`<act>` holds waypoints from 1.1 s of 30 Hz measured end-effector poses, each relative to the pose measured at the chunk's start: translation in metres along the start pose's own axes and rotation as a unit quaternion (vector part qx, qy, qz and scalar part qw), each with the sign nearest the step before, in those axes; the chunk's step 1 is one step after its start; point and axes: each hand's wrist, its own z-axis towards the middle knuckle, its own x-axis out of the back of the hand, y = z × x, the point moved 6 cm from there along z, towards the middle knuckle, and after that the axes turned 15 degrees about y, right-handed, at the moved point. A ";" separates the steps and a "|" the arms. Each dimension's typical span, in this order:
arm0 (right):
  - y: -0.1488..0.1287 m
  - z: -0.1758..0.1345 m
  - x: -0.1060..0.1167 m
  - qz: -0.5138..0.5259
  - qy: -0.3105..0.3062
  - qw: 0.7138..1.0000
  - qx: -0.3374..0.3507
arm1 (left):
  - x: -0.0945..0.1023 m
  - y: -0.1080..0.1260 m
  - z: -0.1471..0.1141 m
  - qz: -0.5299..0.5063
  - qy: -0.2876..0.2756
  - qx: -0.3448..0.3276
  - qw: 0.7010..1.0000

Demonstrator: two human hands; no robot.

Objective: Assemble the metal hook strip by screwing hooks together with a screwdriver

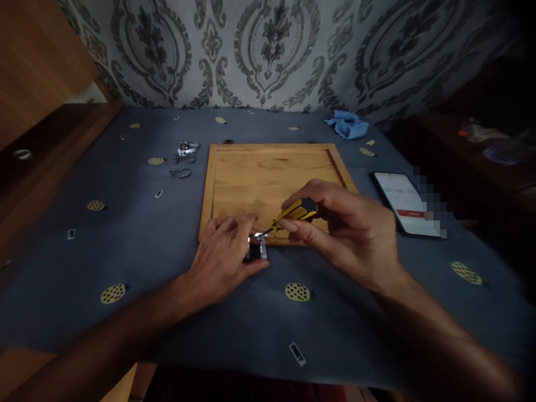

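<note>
My right hand (355, 234) grips a yellow-and-black screwdriver (299, 209) between thumb and fingers, its shaft slanting down to the left. The screwdriver's tip meets a small shiny metal fitting (263, 245) at the front edge of a framed wooden panel (259, 187). With thumb below and fingers above, my left hand (224, 245) pinches this fitting against the panel's edge. The fingers partly cover the fitting, so its exact kind is not clear. The panel lies flat on the table.
Several small metal pieces (184, 151) lie left of the panel. A blue cloth (347, 124) is crumpled at the back right, and a phone (404, 201) with a lit screen lies at the right. A pineapple-print cover (146, 223) spreads over the table, against a patterned wall (213, 70).
</note>
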 end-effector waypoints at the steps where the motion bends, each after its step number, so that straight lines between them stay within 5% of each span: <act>1: -0.001 0.000 0.000 -0.001 -0.002 1.000 0.005 | 0.000 0.000 0.000 -0.001 -0.001 -0.001 1.000; 20: -0.008 0.001 0.001 -0.015 -0.014 1.000 0.024 | 0.000 -0.002 -0.002 0.000 0.018 -0.011 1.000; 27: -0.037 0.005 0.038 -0.020 0.169 0.985 0.012 | 0.001 -0.001 -0.003 -0.002 0.020 -0.031 0.999; 33: -0.013 -0.001 0.027 0.000 0.139 0.990 -0.026 | 0.006 -0.002 -0.002 -0.019 0.026 -0.028 0.999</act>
